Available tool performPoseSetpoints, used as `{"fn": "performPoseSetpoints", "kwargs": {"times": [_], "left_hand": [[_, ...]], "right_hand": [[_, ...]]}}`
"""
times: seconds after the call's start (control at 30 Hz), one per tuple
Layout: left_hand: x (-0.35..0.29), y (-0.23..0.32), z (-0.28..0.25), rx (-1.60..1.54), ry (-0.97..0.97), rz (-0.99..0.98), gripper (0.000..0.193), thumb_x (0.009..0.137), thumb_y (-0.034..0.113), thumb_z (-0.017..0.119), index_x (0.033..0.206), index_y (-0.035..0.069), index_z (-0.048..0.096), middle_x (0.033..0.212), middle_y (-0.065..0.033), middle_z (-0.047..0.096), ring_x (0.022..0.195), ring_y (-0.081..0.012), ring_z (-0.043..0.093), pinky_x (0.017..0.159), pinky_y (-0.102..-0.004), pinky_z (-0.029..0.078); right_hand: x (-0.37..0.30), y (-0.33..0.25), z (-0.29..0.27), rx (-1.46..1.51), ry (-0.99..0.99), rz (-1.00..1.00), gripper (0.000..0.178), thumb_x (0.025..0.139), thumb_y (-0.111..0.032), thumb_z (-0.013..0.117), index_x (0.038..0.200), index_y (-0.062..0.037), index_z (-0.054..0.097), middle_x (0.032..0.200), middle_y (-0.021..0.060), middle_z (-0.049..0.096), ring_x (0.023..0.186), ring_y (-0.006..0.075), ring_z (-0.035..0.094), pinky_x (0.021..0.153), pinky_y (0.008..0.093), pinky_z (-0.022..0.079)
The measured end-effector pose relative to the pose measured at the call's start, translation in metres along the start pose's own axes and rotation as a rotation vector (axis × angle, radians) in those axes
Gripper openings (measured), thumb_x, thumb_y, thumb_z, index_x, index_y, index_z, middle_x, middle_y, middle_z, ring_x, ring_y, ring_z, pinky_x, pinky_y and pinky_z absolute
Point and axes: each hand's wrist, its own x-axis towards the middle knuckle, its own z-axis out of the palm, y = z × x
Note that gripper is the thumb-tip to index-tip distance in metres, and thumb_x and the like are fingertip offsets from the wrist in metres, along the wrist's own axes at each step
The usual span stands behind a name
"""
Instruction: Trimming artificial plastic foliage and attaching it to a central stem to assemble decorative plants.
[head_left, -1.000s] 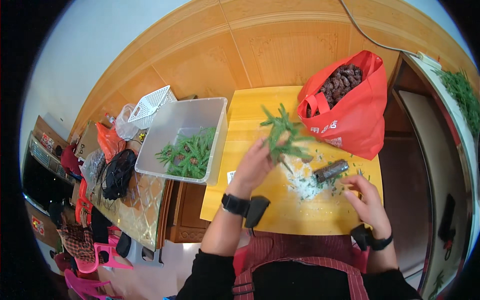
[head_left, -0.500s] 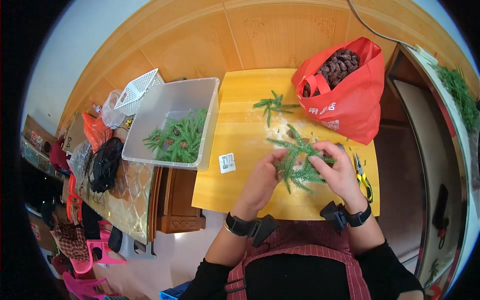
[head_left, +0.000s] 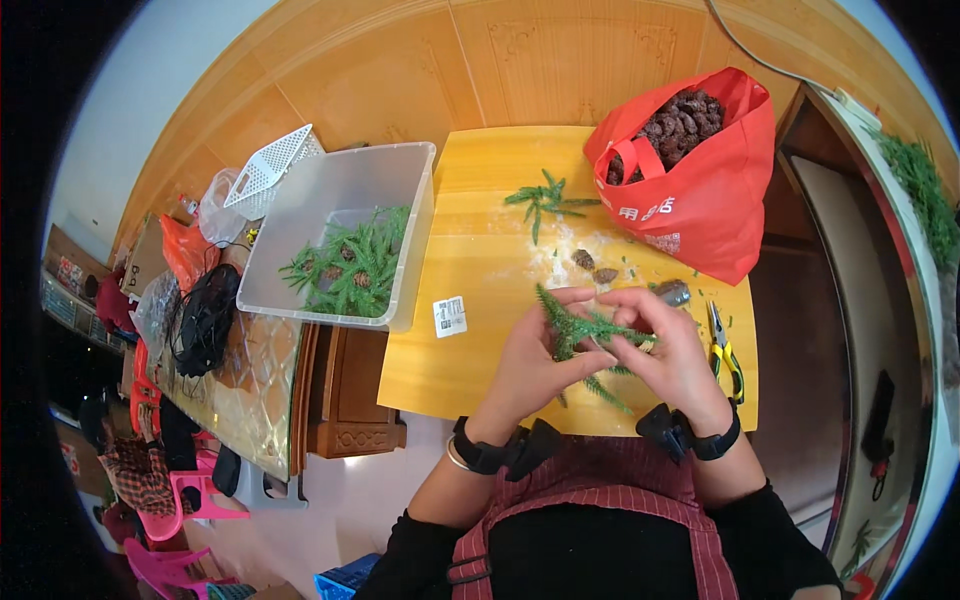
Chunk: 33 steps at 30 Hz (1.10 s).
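Note:
Between my two hands is a green artificial pine sprig [head_left: 585, 330], held over the near part of the yellow table. My left hand [head_left: 545, 355] closes on its left side, thumb pressing inward. On the other side, the fingers and thumb of my right hand [head_left: 665, 345] pinch the sprig. Just beyond my fingers, two small brown pine cones [head_left: 590, 266] lie among white powder. A small dark grey item [head_left: 672, 292] rests beside my right hand. Farther back lies another loose green sprig [head_left: 545, 203].
A red bag [head_left: 700, 210] full of brown pine cones stands at the back right. Yellow-handled pliers [head_left: 727, 355] lie near the right edge. Left of the table, a clear plastic bin [head_left: 400, 290] holds finished-looking sprigs with cones. A white label [head_left: 449, 316] lies at left.
My hands have tipped and turned the sprig, bringing it slightly closer to me. The pine cones and grey item behind it now show more fully. The view has shifted slightly.

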Motion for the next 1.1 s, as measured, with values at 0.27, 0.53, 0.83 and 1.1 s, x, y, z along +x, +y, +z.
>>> {"fn": "performPoseSetpoints", "kwargs": {"times": [0.27,0.53,0.83,1.1], "left_hand": [[0.001,-0.016,0.015,-0.033,0.109,-0.070,0.029,0.078,0.002,0.063,0.105,0.002,0.053,0.091,-0.0030,0.056,0.078,-0.0079,0.054,0.067,-0.0225,0.045],[0.002,-0.021,0.022,-0.161,0.032,-0.113,0.020,0.082,0.000,0.055,0.102,0.001,0.052,0.098,-0.0060,0.055,0.082,-0.0104,0.055,0.073,-0.0234,0.046],[0.001,-0.017,0.023,-0.114,0.099,-0.022,0.019,0.078,-0.004,0.057,0.095,0.002,0.050,0.102,-0.0081,0.051,0.089,-0.0134,0.052,0.076,-0.0244,0.045],[-0.001,-0.008,0.022,-0.168,0.097,0.016,0.020,0.077,-0.006,0.057,0.093,0.002,0.049,0.097,-0.0083,0.051,0.080,-0.0126,0.055,0.070,-0.0244,0.047]], "right_hand": [[-0.008,0.001,-0.003,0.107,0.073,0.094,0.039,0.073,0.003,0.062,0.109,-0.0024,0.047,0.074,0.0015,0.052,0.070,0.0088,0.053,0.065,0.0224,0.045],[-0.025,0.012,-0.021,0.328,0.040,0.305,0.026,0.082,-0.002,0.056,0.108,-0.0017,0.050,0.083,0.0013,0.055,0.074,0.0075,0.055,0.068,0.0205,0.043],[-0.097,0.074,-0.059,-0.935,0.089,0.363,0.054,0.075,-0.017,0.065,0.121,-0.0015,0.043,0.113,0.0196,0.050,0.106,0.0319,0.048,0.088,0.0384,0.041],[-0.122,0.101,-0.059,-0.807,0.117,0.459,0.070,0.064,-0.016,0.073,0.125,-0.0047,0.039,0.115,0.0202,0.045,0.105,0.0370,0.045,0.090,0.0428,0.039]]}}
